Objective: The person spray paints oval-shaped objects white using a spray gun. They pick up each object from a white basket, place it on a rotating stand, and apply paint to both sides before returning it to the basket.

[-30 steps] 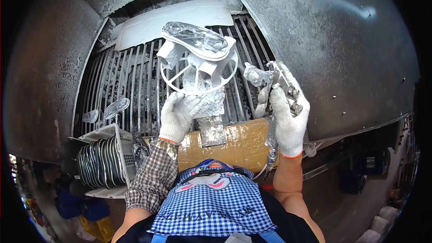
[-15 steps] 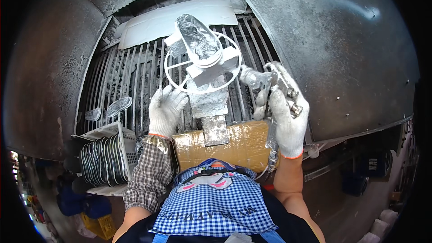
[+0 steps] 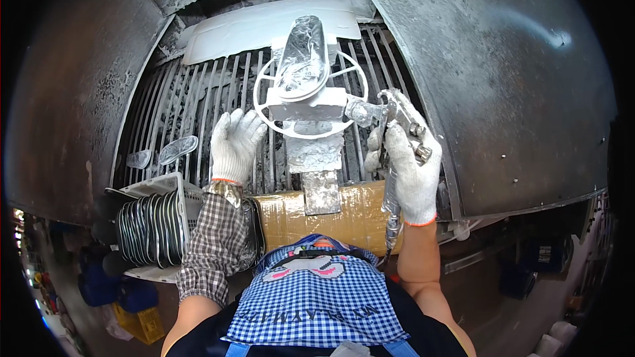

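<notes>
A foil-covered, sole-shaped piece (image 3: 303, 59) lies lengthwise on a white block (image 3: 309, 106), above a round white wheel-like turntable (image 3: 362, 86). My left hand (image 3: 236, 145), in a white knit glove, is open beside the turntable's left rim, its fingers stretched out; whether the fingertips touch the rim I cannot tell. On the right, my gloved right hand (image 3: 417, 172) is shut on a spray gun (image 3: 370, 114) crusted with grey-white coating. Its nozzle points left at the block and the sole-shaped piece. The gun's trigger side is partly hidden by my fingers.
Dusty metal bars (image 3: 198, 99) form a grate under the turntable. Two small foil-covered sole shapes (image 3: 178, 150) lie on it, near a white basket (image 3: 188, 208) packed with dark-edged soles (image 3: 151, 231). Metal walls (image 3: 503, 106) flank both sides. A tape-covered brown box edge (image 3: 281, 218) runs in front.
The turntable has turned clockwise, so the sole-shaped piece now points almost straight away from me. My left hand's fingers have straightened beside the rim. The spray gun stays in my right hand.
</notes>
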Tool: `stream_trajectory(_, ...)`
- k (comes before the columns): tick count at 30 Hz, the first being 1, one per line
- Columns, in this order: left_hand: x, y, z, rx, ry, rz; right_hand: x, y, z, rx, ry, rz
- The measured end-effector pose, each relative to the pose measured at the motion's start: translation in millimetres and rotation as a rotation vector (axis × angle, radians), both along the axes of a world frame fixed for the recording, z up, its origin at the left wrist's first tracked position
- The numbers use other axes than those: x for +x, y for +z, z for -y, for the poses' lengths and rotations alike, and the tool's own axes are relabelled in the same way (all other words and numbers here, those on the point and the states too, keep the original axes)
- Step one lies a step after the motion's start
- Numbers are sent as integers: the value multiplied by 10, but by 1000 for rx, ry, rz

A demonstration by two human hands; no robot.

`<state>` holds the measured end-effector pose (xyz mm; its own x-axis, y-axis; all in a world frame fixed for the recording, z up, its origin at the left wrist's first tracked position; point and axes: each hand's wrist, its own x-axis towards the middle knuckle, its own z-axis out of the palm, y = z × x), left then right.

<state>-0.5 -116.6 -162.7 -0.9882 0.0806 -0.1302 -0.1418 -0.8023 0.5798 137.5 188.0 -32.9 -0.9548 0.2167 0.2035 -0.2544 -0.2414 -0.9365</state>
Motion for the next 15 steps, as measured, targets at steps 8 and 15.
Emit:
stream_trajectory(8,-356,-3,102,-92,66,35,-130,-54,98,0,3,4)
stream_trajectory(15,-520,-16,3,-141,189,83,-207,-18,161,-43,1,10)
